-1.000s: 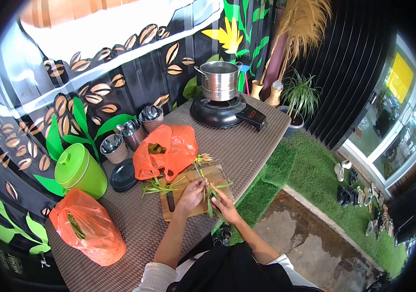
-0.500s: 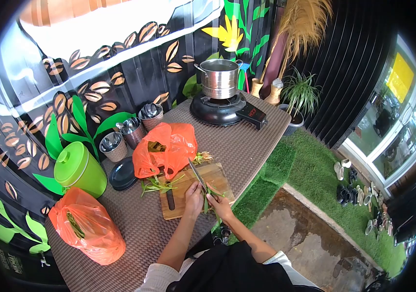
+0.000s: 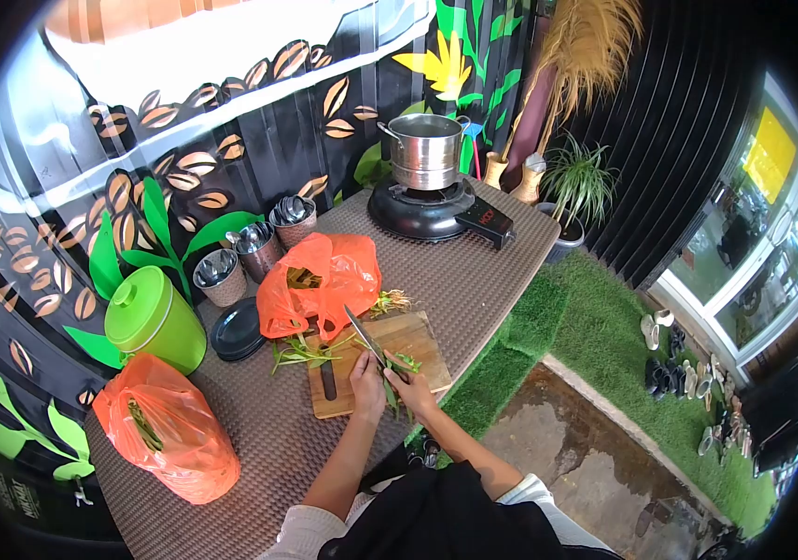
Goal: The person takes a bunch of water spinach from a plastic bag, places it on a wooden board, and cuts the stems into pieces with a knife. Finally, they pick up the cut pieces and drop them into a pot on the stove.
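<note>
Over the wooden cutting board (image 3: 427, 341), my right hand (image 3: 411, 388) is closed round the handle of a kitchen knife (image 3: 364, 330), its blade pointing up and away from me. Close beside it, my left hand (image 3: 367, 381) is closed on leafy greens (image 3: 392, 390), whose leaves hang down between the two hands; its fingertips are partly hidden. Loose green stems (image 3: 301, 354) lie across the board's left edge. An orange plastic bag (image 3: 348, 266) touches the board's far side, with rooted stem ends (image 3: 392, 301) sticking out beside it.
A second orange bag (image 3: 180, 448) stands at the left, near a green lidded bucket (image 3: 161, 322) and black plates (image 3: 237, 329). Behind are several cutlery cups (image 3: 254, 247). A steel pot (image 3: 424, 154) sits on a portable stove (image 3: 418, 213) at the far end of the table (image 3: 268, 420).
The knife and my right hand have shifted slightly left, closer to my left hand. My left hand still grips the greens. The view has moved a little.
</note>
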A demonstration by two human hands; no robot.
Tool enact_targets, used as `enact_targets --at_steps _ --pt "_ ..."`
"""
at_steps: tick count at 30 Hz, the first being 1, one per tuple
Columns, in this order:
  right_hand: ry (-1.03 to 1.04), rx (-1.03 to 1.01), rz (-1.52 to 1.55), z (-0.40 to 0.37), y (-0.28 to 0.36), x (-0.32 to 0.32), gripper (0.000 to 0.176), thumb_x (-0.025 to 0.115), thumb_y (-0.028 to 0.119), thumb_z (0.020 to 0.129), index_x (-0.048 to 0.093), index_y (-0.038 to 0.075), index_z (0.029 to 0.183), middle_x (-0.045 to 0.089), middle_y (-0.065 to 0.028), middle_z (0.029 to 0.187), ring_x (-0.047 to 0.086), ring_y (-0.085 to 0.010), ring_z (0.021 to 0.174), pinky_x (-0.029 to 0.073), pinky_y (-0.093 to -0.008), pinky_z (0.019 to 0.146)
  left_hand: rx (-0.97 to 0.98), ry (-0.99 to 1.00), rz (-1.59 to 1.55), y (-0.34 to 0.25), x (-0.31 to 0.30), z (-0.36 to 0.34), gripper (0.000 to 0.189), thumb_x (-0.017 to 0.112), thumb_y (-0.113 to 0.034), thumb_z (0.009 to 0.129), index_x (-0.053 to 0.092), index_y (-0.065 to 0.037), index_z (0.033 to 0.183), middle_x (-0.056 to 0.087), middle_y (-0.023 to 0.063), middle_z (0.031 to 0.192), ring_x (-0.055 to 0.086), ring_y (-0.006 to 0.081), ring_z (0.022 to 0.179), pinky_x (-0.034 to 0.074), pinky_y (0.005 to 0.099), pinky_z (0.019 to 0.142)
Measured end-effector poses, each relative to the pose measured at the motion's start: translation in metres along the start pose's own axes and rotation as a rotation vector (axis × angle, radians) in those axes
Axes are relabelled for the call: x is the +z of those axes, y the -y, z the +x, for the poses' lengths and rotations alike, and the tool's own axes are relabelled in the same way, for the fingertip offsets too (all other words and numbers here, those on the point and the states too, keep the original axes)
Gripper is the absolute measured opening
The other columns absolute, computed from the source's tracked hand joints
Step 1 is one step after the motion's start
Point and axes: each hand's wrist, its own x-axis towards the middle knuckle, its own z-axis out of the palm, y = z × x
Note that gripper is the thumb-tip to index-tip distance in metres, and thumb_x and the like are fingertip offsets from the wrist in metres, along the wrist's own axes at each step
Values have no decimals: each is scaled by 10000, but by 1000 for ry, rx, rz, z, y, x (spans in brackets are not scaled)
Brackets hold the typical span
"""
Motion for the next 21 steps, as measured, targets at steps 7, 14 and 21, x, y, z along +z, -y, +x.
enact_targets --at_steps 7,14,21 --pt "-78 176 17 6 14 -10 450 588 251 952 483 237 1389 462 68 665 403 -40 605 348 -204 542 85 -44 53 -13 11 -9 185 502 -94 982 581 18 1106 602 28 1001 565 111 902 463 255 797" --pt "200 319 248 14 35 -38 302 497 405 977 493 128 855 483 25 675 446 -113 608 386 -239 578 150 -25 179 -52 18 -8 143 503 -159 983 553 -48 1059 614 81 1025 603 162 898 491 321 806" --pt "471 582 762 18 40 -62 262 423 416 999 427 165 925 448 15 656 424 -125 584 375 -239 542 239 -266 309 -89 34 -1 197 536 -135 961 555 15 1087 668 118 1026 636 177 799 518 323 723"
